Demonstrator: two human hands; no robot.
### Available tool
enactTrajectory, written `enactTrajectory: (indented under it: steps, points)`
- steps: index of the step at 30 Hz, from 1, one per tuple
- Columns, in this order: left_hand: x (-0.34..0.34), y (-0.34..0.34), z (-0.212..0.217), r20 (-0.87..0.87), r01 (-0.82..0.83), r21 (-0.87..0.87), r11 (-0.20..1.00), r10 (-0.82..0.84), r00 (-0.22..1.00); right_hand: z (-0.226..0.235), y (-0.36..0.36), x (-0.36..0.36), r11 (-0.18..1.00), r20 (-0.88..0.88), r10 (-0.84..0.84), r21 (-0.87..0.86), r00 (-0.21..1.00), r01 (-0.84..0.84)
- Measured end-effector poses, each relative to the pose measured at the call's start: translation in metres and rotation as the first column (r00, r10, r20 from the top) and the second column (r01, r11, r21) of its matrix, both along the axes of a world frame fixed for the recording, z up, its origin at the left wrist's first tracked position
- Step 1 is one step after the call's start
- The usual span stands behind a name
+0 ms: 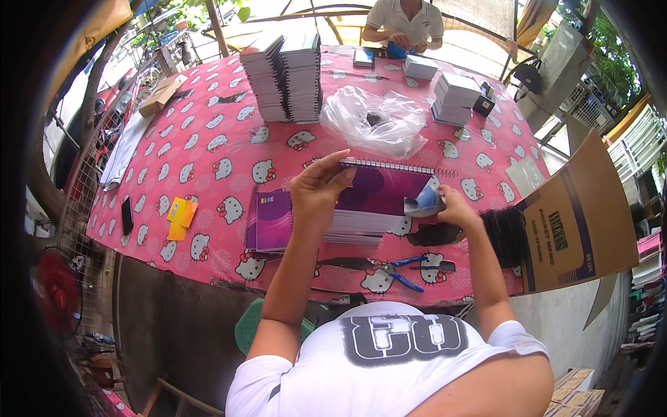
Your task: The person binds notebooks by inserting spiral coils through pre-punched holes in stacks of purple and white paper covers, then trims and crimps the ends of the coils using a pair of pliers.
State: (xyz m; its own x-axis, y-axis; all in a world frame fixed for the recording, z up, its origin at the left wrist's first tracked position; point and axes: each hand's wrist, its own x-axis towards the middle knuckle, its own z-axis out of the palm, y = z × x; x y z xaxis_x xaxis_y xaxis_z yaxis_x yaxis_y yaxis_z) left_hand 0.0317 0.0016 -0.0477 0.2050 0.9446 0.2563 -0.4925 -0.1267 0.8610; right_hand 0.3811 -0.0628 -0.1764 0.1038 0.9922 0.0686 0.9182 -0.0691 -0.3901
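Note:
My left hand (pixel 321 189) grips the upper left of a purple-covered notebook (pixel 382 186), thumb and fingers at its coil edge. A spiral coil runs along the notebook's top edge, and its loose end sticks out past the right corner. My right hand (pixel 455 210) is closed on the right side, at a bluish-white corner that looks like part of the same notebook. Below lie white page blocks (pixel 358 228) and, to the left, a pile of purple notebooks (pixel 272 221). Cutting pliers (pixel 406 271) with blue handles rest on the table near me.
Tall notebook stacks (pixel 302 80), a clear plastic bag (pixel 375 121) and smaller stacks (pixel 455 97) stand farther back. Black coils (pixel 504 236) lie by a cardboard box (pixel 580 215) at right. Yellow cards (pixel 180 217) and a phone (pixel 126 214) are left. Another person (pixel 406 24) works opposite.

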Motion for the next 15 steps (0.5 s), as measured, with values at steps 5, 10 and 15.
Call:
enactTrajectory:
  steps: [5, 10, 15]
  points:
    - [0.003, -0.005, -0.009, 0.039, -0.049, 0.085, 0.995, 0.046, 0.998, 0.216, -0.009, -0.090, 0.866, -0.056, 0.048, 0.499, 0.997, -0.013]
    - [0.015, -0.006, -0.010, 0.073, -0.052, 0.105, 0.993, 0.044, 0.996, 0.241, 0.031, -0.173, 0.864, 0.201, 0.503, -0.141, 0.841, -0.483]
    - [0.007, -0.004, -0.008, 0.029, -0.090, 0.149, 0.985, 0.087, 0.996, 0.241, 0.042, -0.174, 0.830, 0.187, 0.558, -0.100, 0.809, -0.549]
